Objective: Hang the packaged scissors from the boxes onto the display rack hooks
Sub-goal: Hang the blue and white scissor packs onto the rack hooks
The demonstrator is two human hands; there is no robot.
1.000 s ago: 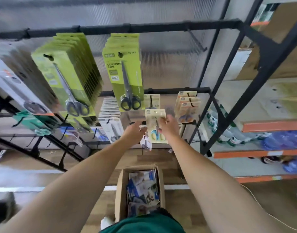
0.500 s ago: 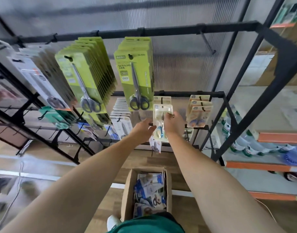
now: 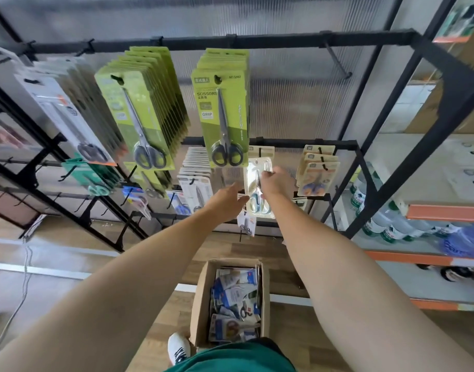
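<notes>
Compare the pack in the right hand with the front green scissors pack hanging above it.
The held pack is pale and clear-fronted; the green pack is lime card printed SCISSORS. The held pack is smaller, with blue-handled scissors; the green pack's scissors are longer, with black handles. The held pack is pinched by the right hand, with the left hand at its edge; the green pack hangs from a hook on the top rail. Both hold scissors with the handles at the bottom.

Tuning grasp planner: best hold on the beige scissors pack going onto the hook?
Probably pinch the beige scissors pack by its flat right edge, mid-height, as the right hand does, coming from the right. This leaves the top hang hole clear; the left hand steadies the left edge.
</notes>
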